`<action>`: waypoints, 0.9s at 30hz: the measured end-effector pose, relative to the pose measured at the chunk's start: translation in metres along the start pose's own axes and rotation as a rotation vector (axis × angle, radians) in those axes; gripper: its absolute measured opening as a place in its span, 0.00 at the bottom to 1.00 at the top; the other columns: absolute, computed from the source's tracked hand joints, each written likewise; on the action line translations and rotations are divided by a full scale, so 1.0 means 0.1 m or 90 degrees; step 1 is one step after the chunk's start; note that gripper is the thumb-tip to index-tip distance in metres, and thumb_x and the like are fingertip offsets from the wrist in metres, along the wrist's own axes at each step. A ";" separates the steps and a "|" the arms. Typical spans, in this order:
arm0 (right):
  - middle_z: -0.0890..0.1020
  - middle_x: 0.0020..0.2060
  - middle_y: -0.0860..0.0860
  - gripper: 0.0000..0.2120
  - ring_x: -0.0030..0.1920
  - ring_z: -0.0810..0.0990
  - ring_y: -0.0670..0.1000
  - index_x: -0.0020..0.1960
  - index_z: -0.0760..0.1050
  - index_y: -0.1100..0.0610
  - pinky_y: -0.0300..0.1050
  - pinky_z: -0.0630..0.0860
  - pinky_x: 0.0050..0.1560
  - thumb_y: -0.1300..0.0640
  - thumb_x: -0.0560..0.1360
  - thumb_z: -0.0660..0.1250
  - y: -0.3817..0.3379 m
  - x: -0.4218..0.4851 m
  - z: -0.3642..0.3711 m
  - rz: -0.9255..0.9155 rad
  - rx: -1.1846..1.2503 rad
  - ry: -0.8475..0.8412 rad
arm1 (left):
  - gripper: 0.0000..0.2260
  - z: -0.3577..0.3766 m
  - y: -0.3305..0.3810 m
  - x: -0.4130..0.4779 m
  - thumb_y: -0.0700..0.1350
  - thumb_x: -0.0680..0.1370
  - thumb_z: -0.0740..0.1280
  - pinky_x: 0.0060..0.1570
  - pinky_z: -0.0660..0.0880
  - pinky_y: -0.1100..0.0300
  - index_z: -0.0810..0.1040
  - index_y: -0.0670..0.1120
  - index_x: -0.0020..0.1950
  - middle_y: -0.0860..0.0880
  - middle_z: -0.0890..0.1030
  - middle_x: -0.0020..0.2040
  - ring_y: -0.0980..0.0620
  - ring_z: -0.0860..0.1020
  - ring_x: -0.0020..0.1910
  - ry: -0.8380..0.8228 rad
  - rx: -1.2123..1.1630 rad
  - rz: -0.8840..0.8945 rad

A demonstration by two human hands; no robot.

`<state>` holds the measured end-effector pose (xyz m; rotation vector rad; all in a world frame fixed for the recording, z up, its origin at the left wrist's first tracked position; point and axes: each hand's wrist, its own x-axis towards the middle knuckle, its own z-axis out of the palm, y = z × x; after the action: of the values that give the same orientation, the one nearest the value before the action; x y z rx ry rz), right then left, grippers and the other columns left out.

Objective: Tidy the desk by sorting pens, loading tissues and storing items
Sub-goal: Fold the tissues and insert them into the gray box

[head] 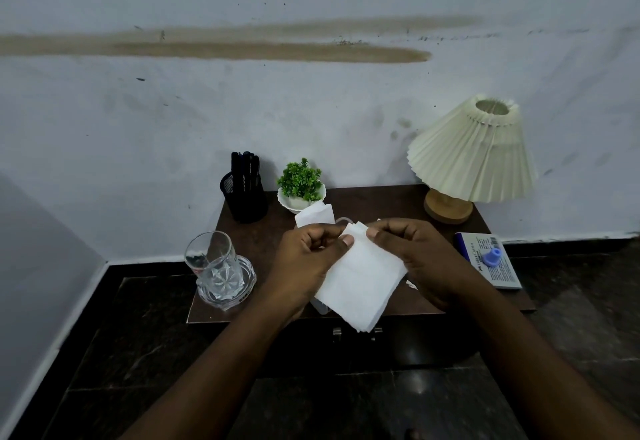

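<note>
A stack of white tissues hangs above the front middle of the small brown desk. My left hand pinches its upper left corner and my right hand pinches its upper right edge. Another white tissue sticks up just behind my hands. Something pale and clear shows under the stack; I cannot tell what it is. A black mesh pen holder with several dark pens stands at the desk's back left.
A clear glass tumbler stands at the desk's front left. A small green plant in a white pot sits at the back. A pleated cream lamp fills the back right. A blue box with a small blue cap lies on the right edge.
</note>
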<state>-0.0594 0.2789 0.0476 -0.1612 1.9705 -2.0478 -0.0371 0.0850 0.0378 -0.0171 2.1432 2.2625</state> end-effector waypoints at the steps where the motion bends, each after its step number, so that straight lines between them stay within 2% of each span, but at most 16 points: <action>1: 0.88 0.48 0.54 0.07 0.45 0.85 0.51 0.51 0.86 0.55 0.47 0.81 0.46 0.56 0.80 0.69 0.00 0.00 0.01 -0.007 -0.003 0.027 | 0.07 0.01 0.00 0.00 0.42 0.78 0.76 0.40 0.79 0.66 0.90 0.54 0.48 0.49 0.89 0.46 0.55 0.87 0.44 0.018 0.006 0.008; 5: 0.86 0.39 0.47 0.09 0.36 0.82 0.43 0.43 0.85 0.51 0.37 0.79 0.36 0.57 0.80 0.69 -0.03 0.01 0.01 -0.031 -0.047 0.076 | 0.11 0.02 0.02 0.00 0.39 0.76 0.77 0.39 0.79 0.68 0.89 0.57 0.46 0.50 0.89 0.45 0.56 0.87 0.43 0.043 -0.013 0.031; 10: 0.86 0.40 0.49 0.08 0.37 0.82 0.43 0.42 0.85 0.53 0.36 0.78 0.38 0.58 0.79 0.70 -0.01 0.01 0.04 -0.053 -0.087 0.076 | 0.09 0.01 0.03 0.01 0.39 0.75 0.78 0.37 0.78 0.69 0.88 0.54 0.44 0.50 0.89 0.43 0.57 0.87 0.41 0.060 -0.003 0.044; 17: 0.86 0.39 0.51 0.08 0.36 0.82 0.43 0.43 0.85 0.56 0.35 0.78 0.36 0.59 0.79 0.70 -0.02 0.01 0.06 -0.054 -0.081 0.065 | 0.10 0.02 0.01 0.01 0.40 0.74 0.79 0.41 0.77 0.71 0.87 0.55 0.43 0.52 0.88 0.43 0.59 0.86 0.42 0.041 0.033 0.071; 20: 0.86 0.41 0.53 0.08 0.38 0.82 0.46 0.44 0.85 0.56 0.38 0.78 0.37 0.58 0.79 0.70 -0.04 0.00 0.07 -0.054 -0.082 0.059 | 0.09 0.02 0.00 0.03 0.40 0.74 0.79 0.40 0.77 0.70 0.87 0.56 0.42 0.51 0.88 0.41 0.59 0.86 0.41 0.060 0.031 0.051; 23: 0.84 0.40 0.58 0.10 0.37 0.79 0.54 0.45 0.85 0.55 0.45 0.75 0.31 0.52 0.80 0.69 -0.05 -0.02 0.08 -0.040 -0.046 0.067 | 0.09 0.02 -0.02 0.06 0.39 0.73 0.79 0.40 0.77 0.69 0.87 0.54 0.42 0.51 0.87 0.39 0.59 0.84 0.39 0.088 0.011 0.029; 25: 0.83 0.46 0.67 0.17 0.42 0.79 0.61 0.50 0.85 0.57 0.52 0.76 0.38 0.42 0.76 0.70 -0.07 -0.03 0.09 0.004 0.014 0.034 | 0.07 0.02 -0.01 0.06 0.38 0.74 0.79 0.39 0.77 0.69 0.87 0.50 0.45 0.50 0.86 0.38 0.59 0.84 0.39 0.110 -0.025 0.010; 27: 0.83 0.55 0.67 0.23 0.53 0.83 0.64 0.56 0.84 0.58 0.61 0.78 0.53 0.41 0.72 0.71 -0.05 -0.03 0.07 0.062 0.053 -0.020 | 0.08 0.00 0.00 0.07 0.38 0.74 0.78 0.37 0.77 0.69 0.85 0.48 0.50 0.49 0.87 0.38 0.58 0.84 0.38 0.135 -0.069 -0.004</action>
<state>-0.0551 0.2734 0.0535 -0.0779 1.8341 -2.0470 -0.0442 0.0847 0.0374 -0.2771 2.1042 2.4717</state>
